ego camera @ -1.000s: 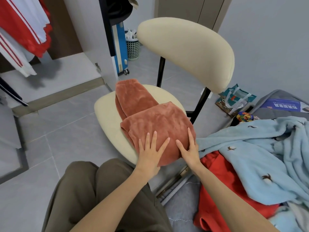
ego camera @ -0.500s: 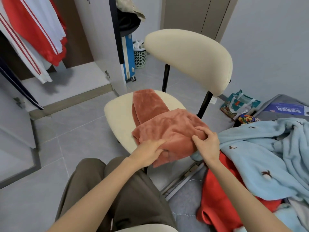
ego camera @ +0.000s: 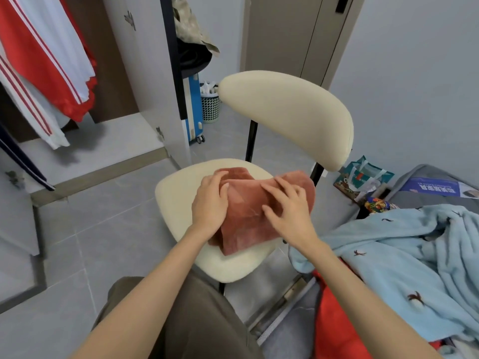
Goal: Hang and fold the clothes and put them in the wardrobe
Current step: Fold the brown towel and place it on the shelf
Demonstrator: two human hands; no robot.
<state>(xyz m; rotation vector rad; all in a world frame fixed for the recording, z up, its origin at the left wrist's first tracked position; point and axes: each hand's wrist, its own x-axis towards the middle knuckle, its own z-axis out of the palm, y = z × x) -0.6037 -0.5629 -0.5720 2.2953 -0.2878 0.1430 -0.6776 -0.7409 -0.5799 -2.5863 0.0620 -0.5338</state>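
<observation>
Item: rust fleece garment (ego camera: 259,218), folded in a thick bundle on the right half of the chair seat (ego camera: 176,193). Its far right end hangs over the seat's right edge, and the left and near edges of the seat are bare.
Left hand (ego camera: 210,206): flat on the bundle's left fold, fingers gently curved, gripping nothing.
Right hand (ego camera: 287,211): fingers splayed, tips pressing the top layer.
Obscured: the cloth under both palms; kind of garment cannot be told.
Surroundings: cream backrest (ego camera: 290,115) behind; open grey floor (ego camera: 103,229) to the left, towards the wardrobe (ego camera: 134,73), where red-and-white garments (ego camera: 51,60) hang, cut off by the frame. A light blue fleece (ego camera: 414,255) and a red garment (ego camera: 337,320) are heaped just beside the seat's right edge. A blue suitcase (ego camera: 194,107) and a basket (ego camera: 210,104) stand beyond.
</observation>
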